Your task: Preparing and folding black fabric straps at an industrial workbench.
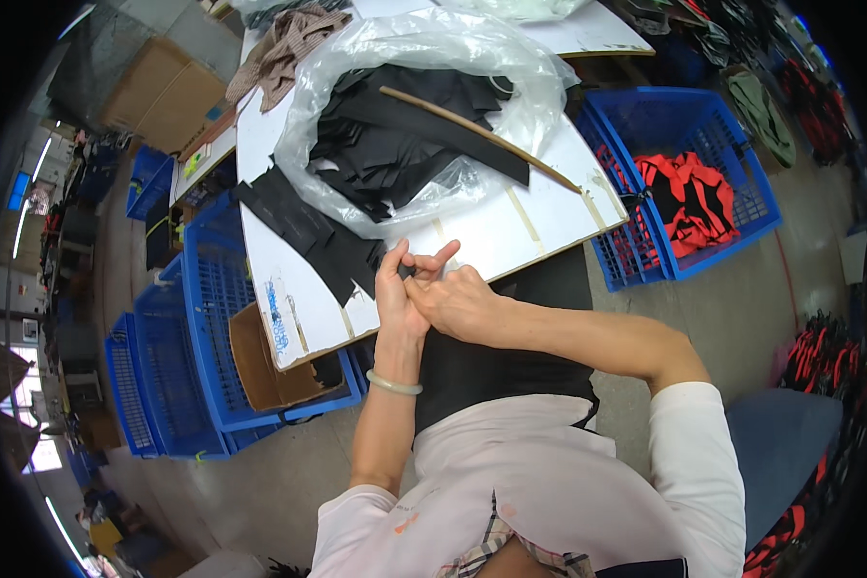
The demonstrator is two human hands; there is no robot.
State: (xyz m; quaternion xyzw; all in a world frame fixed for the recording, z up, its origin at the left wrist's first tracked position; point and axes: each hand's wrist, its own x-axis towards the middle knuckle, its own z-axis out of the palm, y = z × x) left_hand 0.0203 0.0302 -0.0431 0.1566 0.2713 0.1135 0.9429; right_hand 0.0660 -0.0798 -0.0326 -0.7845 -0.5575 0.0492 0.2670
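Hands meet: your left hand (pixel 395 289) and right hand (pixel 458 301) pinch one small black piece (pixel 407 272); most black pieces (pixel 395 135) wait, bagged.

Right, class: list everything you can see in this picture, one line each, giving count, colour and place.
white board: one, white, centre, used as a table
clear plastic bag: one, transparent, on the board, holding black fabric pieces
black fabric pieces: many, black, inside the bag
black strips: a stack, black, board's left edge
wooden stick: one, tan, across the bag
blue crates: several, blue, left
blue crate: one, right, holding red-black garments
left hand: wears pale bangle, pinching a small black piece
right hand: against the left
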